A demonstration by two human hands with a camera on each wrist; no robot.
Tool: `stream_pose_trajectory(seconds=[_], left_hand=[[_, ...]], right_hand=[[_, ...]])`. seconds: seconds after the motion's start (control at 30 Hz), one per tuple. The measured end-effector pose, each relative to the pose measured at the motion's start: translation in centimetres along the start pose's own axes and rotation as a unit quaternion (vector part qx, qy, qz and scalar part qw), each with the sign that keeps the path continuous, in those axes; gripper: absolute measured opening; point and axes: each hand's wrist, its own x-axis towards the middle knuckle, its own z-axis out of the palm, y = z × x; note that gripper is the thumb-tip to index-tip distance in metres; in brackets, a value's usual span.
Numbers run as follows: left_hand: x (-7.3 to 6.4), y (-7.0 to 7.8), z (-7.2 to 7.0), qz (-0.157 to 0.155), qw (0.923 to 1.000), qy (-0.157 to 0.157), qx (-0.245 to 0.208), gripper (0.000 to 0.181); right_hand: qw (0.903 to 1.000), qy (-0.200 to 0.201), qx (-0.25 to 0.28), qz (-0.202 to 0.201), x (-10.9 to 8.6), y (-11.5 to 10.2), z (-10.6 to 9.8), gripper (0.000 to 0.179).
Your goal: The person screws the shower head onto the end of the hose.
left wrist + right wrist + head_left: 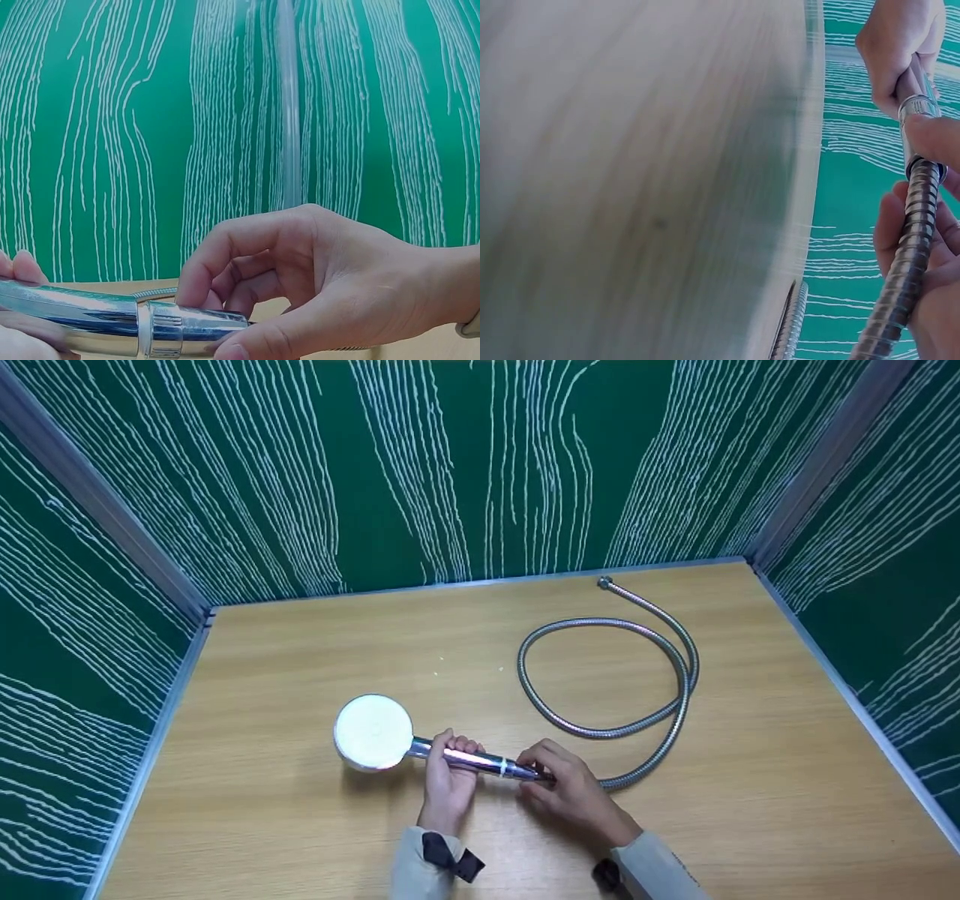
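Note:
A chrome hand shower (373, 733) is held a little above the table, its round white face up and to the left. My left hand (450, 791) grips its handle (480, 762), thumb across the top. At the handle's right end, my right hand (571, 789) pinches the chrome hose connector (201, 327) between thumb and fingers. A pale ring shows between handle and connector. From that connector runs a ribbed metal hose (600, 622), also passing by the right fingers in the right wrist view. The threads inside the joint are hidden.
The hose lies in a loop on the wooden table (262, 675), its free end nut (604, 582) near the back edge. Green panels (525, 472) with white wavy lines stand at the back and both sides. A few tiny pale specks lie mid-table.

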Motion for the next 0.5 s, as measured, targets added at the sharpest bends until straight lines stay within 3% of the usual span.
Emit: stream_pose_trajectory(seconds=[0.5], left_hand=[[0.01, 0.08, 0.01, -0.003, 0.9999, 0.002, 0.017, 0.033]], right_hand=[[1.0000, -0.007, -0.001, 0.000, -0.06, 0.10, 0.00, 0.028]])
